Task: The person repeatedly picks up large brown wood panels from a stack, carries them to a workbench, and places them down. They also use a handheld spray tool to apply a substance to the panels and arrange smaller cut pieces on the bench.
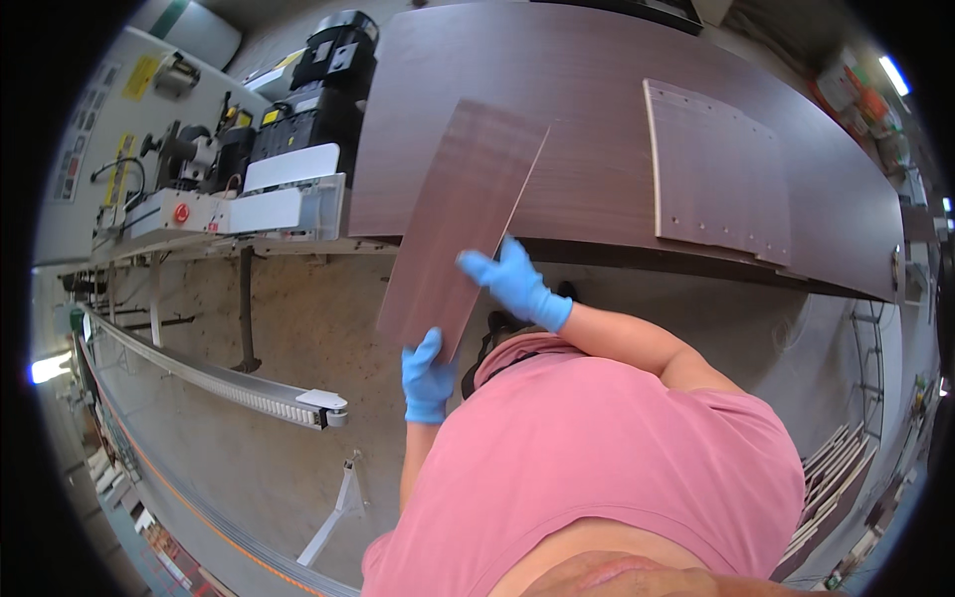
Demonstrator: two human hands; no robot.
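Note:
A long brown wood-grain board (463, 199) slants across the front edge of the table, its far end over the tabletop and its near end close to my body. My left hand (428, 376), in a blue glove, grips the near end with the thumb on top. My right hand (512, 284), gloved alike, holds the board's right edge, thumb on the upper face and the other fingers partly hidden. The dark brown table (587, 90) lies beyond both hands.
Flat boards with small holes (711, 169) lie on the table's right part. At left stands a machine with black motors (323, 119) and a red button (182, 213). A roller rail (239, 373) juts out below it. Strips (831, 478) are stacked at lower right.

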